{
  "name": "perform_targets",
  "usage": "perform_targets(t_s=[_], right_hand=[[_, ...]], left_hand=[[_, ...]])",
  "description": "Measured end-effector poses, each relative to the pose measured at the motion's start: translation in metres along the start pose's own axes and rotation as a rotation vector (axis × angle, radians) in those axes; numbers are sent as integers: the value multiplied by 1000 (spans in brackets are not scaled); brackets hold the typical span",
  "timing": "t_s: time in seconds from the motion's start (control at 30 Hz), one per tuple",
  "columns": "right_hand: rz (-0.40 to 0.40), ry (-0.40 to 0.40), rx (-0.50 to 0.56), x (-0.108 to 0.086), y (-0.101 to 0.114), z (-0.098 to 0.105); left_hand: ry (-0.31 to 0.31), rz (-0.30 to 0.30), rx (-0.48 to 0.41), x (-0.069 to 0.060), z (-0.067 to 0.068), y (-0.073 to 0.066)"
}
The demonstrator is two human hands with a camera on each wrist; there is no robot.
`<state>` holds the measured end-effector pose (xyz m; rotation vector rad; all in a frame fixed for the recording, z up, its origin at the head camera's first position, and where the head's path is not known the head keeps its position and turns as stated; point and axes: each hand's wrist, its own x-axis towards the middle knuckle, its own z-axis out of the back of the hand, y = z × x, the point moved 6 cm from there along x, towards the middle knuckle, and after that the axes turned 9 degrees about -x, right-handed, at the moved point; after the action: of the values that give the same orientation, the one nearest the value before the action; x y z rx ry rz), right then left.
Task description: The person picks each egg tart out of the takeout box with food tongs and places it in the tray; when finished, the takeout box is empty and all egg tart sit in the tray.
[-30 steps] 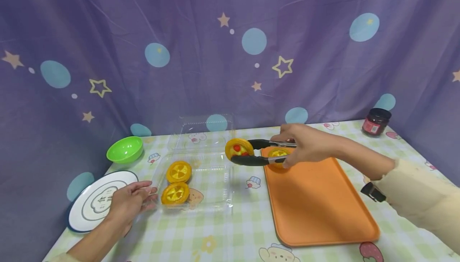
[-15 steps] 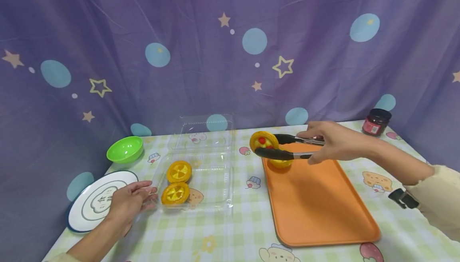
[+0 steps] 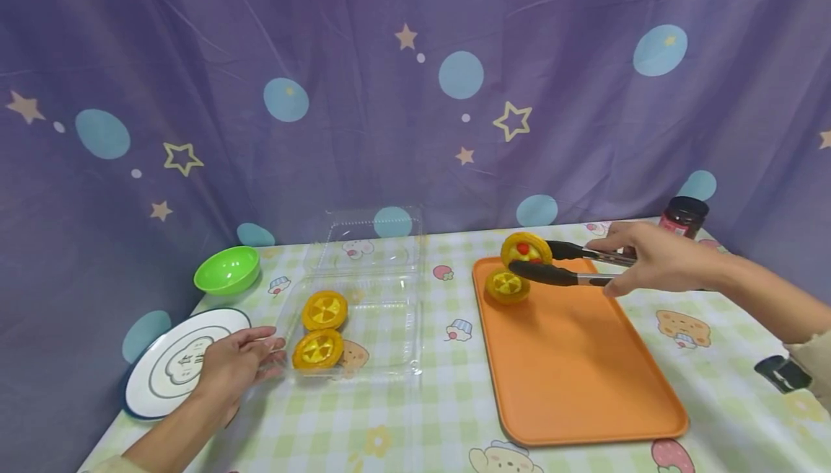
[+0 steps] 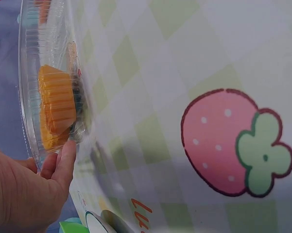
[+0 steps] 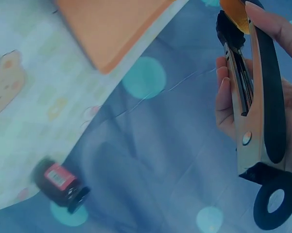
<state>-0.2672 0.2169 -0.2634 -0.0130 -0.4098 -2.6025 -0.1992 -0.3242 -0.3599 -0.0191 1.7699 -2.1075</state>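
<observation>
My right hand (image 3: 675, 257) grips a pair of metal tongs (image 3: 594, 280) with black tips. Between the tips a round tart (image 3: 526, 246) with red and yellow topping is held up on its side, over the far left part of an orange tray (image 3: 578, 372). Just below it, another tart (image 3: 508, 287) with yellow wedges lies on the tray. My left hand (image 3: 240, 359) touches the left side of a clear plastic box (image 3: 389, 365) with its lid open; its fingers look fairly straight in the left wrist view. Two yellow tarts (image 3: 324, 310) lie inside, along the box's left side.
A white plate (image 3: 156, 379) lies left of the box, partly behind my left hand. A green bowl (image 3: 227, 271) stands beyond it. At the far right corner stands a dark jar (image 3: 684, 215), partly covered by my right hand. A purple curtain (image 3: 363, 98) hangs behind the table.
My right hand has moved right, carrying the tart in the tongs from beside the box to over the orange tray. My left hand and the box have stayed in place.
</observation>
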Motion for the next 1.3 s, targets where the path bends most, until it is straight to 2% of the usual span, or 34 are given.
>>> perform_targets(t_s=[0.27, 0.43, 0.67, 0.97, 1.3], right_hand=[[-30, 22, -54, -8, -26, -6], [-53, 54, -37, -10, -37, -13], [-40, 110, 11, -9, -43, -27], [-74, 201, 69, -10, -51, -42], [-99, 233, 83, -10, -56, -49]], left_hand=[[3, -1, -6, 0, 0, 0], [-3, -2, 9, 0, 0, -2], [-2, 1, 2, 0, 0, -2], [5, 7, -4, -2, -1, -3], [2, 7, -3, -2, 0, -1]])
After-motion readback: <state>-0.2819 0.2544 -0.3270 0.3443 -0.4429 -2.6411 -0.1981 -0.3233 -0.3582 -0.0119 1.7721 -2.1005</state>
